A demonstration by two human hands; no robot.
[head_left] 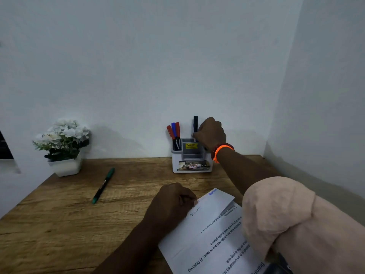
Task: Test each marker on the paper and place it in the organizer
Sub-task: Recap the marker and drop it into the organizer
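Markers fill the white-and-grey plastic desk organizer (pixel 191 159) at the wall: two red and one blue stand in its left slot. Right hand (pixel 210 133), arm stretched forward, grips a black marker (pixel 195 124) upright over a right slot. Left hand (pixel 171 202) pins the white printed paper (pixel 213 224). One green marker (pixel 103 185) waits, apparently untested, on the wooden desk (pixel 59 224).

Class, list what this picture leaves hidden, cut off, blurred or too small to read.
Head view, the only one:
- Lower black marker: hidden by the right hand, so its compartment in the organizer is unclear.
- Organizer's right side: covered by that wrist.
- Paper: its left corner sits under the left hand, its right side under the sleeve; the bottom is cut off by the edge.
- Yellow sticker: print too small.
- Green marker: label too small.
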